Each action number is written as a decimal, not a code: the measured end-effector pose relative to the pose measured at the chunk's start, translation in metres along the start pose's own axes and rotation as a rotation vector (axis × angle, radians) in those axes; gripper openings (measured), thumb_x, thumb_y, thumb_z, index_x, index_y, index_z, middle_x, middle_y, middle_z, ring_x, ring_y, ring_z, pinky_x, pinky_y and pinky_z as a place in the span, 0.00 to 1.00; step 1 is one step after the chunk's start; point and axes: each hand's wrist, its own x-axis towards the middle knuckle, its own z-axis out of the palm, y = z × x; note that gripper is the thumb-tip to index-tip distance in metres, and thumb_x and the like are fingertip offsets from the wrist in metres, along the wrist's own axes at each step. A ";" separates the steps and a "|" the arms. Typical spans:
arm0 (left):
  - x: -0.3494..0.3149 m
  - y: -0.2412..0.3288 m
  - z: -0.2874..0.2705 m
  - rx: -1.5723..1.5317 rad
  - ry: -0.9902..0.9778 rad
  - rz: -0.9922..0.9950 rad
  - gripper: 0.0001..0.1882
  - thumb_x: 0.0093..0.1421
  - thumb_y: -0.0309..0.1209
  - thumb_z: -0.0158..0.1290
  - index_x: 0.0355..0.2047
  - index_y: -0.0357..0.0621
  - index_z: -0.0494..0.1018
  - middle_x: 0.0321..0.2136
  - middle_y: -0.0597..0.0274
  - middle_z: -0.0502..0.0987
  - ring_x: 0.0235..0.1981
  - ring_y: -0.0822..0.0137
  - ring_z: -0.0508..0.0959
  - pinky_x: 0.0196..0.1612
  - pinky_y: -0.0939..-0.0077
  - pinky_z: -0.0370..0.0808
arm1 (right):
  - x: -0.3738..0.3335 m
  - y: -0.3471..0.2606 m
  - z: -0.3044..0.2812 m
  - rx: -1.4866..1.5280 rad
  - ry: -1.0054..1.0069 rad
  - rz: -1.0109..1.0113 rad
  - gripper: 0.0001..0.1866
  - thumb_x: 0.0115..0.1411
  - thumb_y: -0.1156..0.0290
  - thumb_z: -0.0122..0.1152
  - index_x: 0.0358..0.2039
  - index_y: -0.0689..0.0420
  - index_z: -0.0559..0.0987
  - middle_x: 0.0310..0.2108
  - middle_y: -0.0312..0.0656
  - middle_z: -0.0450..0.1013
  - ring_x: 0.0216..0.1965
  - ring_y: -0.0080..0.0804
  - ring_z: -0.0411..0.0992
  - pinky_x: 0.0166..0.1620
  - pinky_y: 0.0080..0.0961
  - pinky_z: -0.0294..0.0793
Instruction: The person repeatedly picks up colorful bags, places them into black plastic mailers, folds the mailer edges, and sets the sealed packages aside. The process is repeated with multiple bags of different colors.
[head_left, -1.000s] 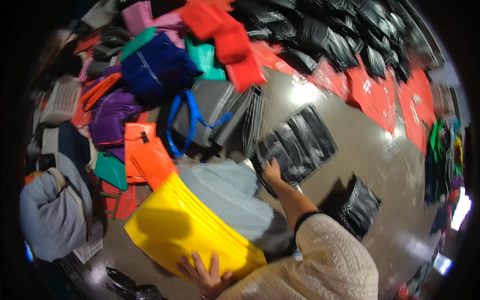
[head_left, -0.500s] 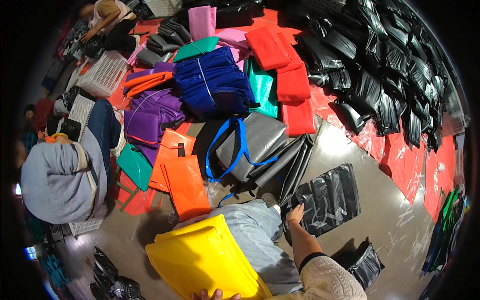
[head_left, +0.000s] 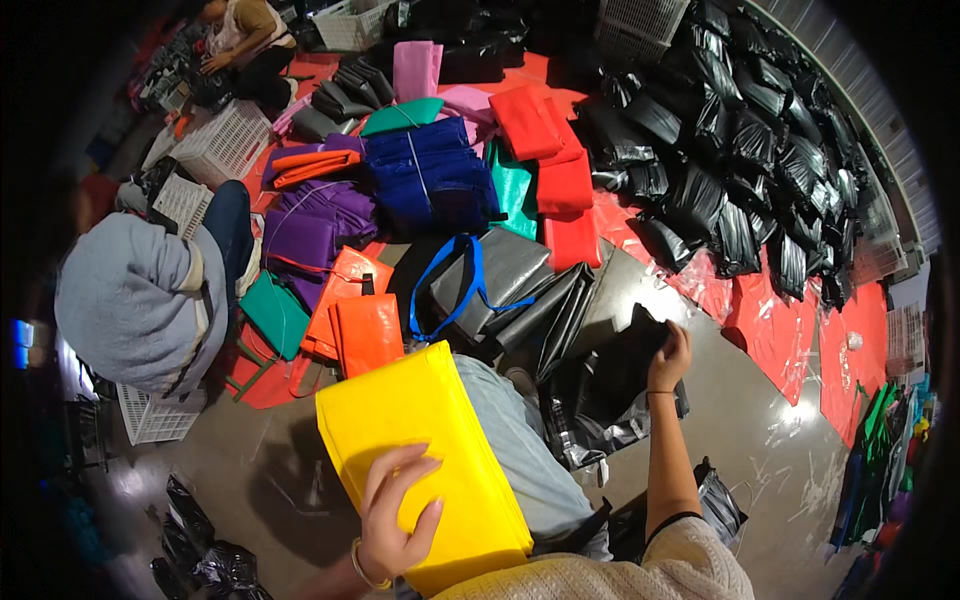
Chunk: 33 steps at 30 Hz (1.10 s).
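A folded yellow plastic sheet or bag (head_left: pixel 425 410) lies across my lap. Over its near part rests my left hand (head_left: pixel 398 515), fingers bent and spread apart, without gripping it. My right hand (head_left: pixel 671 360) is closed on the edge of a black plastic bag (head_left: pixel 600 385), whose far corner stands raised off the floor. Beyond my knees sits a folded grey bundle (head_left: pixel 490 280) with a blue strap (head_left: pixel 480 275) looped over it. Folded orange pieces (head_left: pixel 368 335) lie just past the yellow one.
Purple (head_left: pixel 310 230), dark blue (head_left: pixel 430 175) and red (head_left: pixel 565 185) folded bundles are stacked ahead. Filled black packages (head_left: pixel 740 150) heap at the far right. A person in a grey hood (head_left: pixel 140 300) sits at left; another person (head_left: pixel 245 45) works farther back. A black package (head_left: pixel 718 505) lies by my right elbow.
My right hand has lifted the black bag's edge up and to the right, and the flat bag is now crumpled. My left hand has come further over the yellow sheet.
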 end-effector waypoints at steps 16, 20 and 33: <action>0.106 -0.007 0.054 0.451 0.272 0.315 0.20 0.47 0.17 0.57 0.43 0.45 0.78 0.49 0.56 0.75 0.49 0.51 0.76 0.51 0.61 0.74 | -0.051 -0.307 -0.051 0.299 -0.179 -0.736 0.25 0.45 0.87 0.55 0.46 0.58 0.78 0.44 0.47 0.74 0.32 0.45 0.76 0.34 0.32 0.76; 0.092 -0.009 0.060 0.138 0.144 0.271 0.26 0.46 0.12 0.48 0.47 0.38 0.76 0.50 0.49 0.75 0.51 0.46 0.75 0.54 0.62 0.73 | -0.055 -0.284 -0.044 0.240 -0.084 -0.522 0.27 0.44 0.85 0.56 0.48 0.59 0.72 0.45 0.51 0.73 0.45 0.55 0.71 0.49 0.41 0.71; 0.104 0.016 0.107 0.774 0.104 0.359 0.08 0.53 0.27 0.54 0.29 0.37 0.81 0.44 0.46 0.74 0.50 0.52 0.75 0.42 0.66 0.77 | -0.059 -0.044 -0.109 0.304 -0.214 0.290 0.14 0.55 0.85 0.51 0.42 0.70 0.78 0.37 0.41 0.76 0.41 0.28 0.73 0.49 0.24 0.72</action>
